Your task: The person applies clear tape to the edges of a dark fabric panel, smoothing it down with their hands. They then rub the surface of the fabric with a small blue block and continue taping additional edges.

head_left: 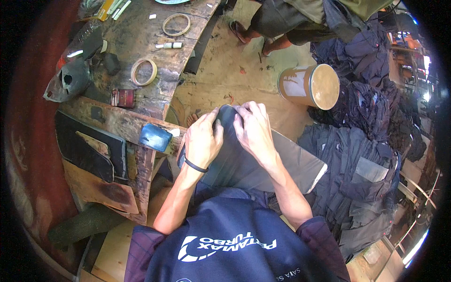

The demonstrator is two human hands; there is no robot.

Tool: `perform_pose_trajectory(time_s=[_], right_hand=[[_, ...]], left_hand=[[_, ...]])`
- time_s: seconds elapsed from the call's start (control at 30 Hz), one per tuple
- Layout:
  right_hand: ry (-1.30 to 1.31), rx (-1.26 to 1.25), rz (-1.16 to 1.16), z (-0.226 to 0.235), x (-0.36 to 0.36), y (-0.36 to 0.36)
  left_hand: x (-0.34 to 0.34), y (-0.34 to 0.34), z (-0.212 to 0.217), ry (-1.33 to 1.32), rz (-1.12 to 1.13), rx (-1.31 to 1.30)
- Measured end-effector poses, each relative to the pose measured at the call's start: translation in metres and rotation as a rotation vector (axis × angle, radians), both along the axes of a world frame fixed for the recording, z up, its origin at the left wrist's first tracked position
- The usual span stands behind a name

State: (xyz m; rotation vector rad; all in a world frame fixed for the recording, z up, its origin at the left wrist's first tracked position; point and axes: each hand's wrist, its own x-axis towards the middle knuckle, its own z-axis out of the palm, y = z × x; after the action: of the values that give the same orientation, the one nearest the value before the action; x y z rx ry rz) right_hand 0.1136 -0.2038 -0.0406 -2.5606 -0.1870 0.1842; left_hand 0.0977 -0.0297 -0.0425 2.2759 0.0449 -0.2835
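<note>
A dark grey piece of fabric lies over my lap, its rounded top end pinched between both hands. My left hand, with a black band on the wrist, grips the left side of that end. My right hand presses the right side, fingers curled over the edge. The two hands almost touch each other.
A worn wooden workbench stands at my left with two tape rings, a blue block, a small red box and dark tools. A cardboard drum lies on the plywood floor. Piles of dark garments fill the right. Another person's sandalled feet stand ahead.
</note>
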Motion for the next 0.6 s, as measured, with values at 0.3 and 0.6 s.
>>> perform_pose_trajectory(time_s=[0.3,0.6], right_hand=[[0.128,-0.008,0.033,0.002,0.01,-0.011],[0.016,0.01,-0.048,0.005,-0.019,-0.021]], left_hand=[[-0.01,0.001,-0.003,-0.113,-0.002,-0.019],[-0.018,-0.001,-0.007,-0.132,-0.053,-0.005]])
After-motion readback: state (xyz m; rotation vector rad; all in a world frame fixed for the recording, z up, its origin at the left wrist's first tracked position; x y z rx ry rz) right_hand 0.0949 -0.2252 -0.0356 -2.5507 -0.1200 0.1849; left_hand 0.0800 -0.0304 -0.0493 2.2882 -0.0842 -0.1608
